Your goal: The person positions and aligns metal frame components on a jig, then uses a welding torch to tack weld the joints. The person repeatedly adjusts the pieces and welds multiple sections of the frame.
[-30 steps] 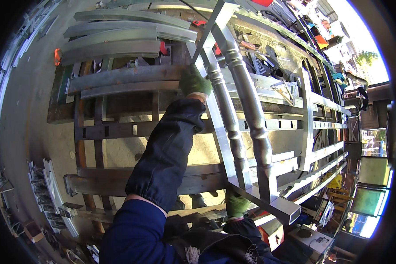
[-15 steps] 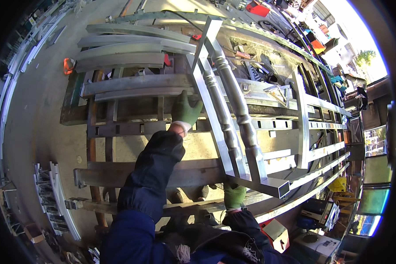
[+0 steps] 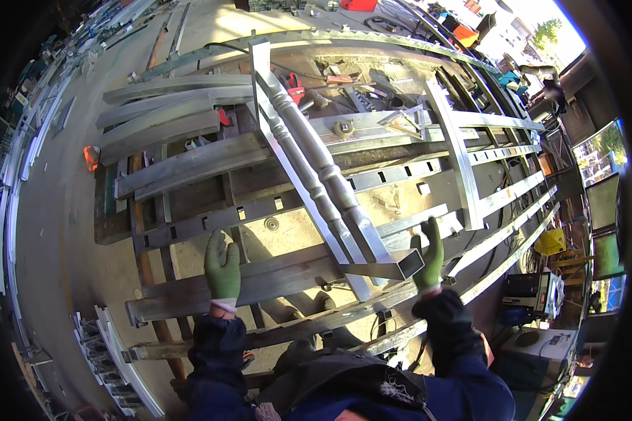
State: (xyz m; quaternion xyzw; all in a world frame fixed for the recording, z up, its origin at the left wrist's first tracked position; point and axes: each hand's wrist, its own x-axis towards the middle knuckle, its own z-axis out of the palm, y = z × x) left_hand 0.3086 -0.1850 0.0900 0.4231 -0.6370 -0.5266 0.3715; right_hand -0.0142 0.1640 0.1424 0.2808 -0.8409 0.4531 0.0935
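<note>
A long silver baluster section (image 3: 316,165), two turned spindles between square tubes, lies diagonally across a metal work frame (image 3: 189,165). Its near tube end (image 3: 393,265) points toward me. My left hand (image 3: 222,270), in a green glove, is spread flat with fingers apart over a grey steel bar (image 3: 260,284), left of the section. My right hand (image 3: 428,256), also green-gloved, is raised with fingers extended just right of the tube end, holding nothing that I can see. Dark blue sleeves cover both forearms.
Flat bars with square punched holes (image 3: 400,172) cross the frame. Long rails (image 3: 512,210) run along the right. A red tool (image 3: 295,88) lies at the back, an orange object (image 3: 91,158) at the left, stacked metal parts (image 3: 112,358) lower left. A yellow container (image 3: 551,242) and a machine box (image 3: 527,291) stand right.
My left arm has pulled back from far up the section to the near bar. My right hand has risen beside the tube's near end, fingers now spread.
</note>
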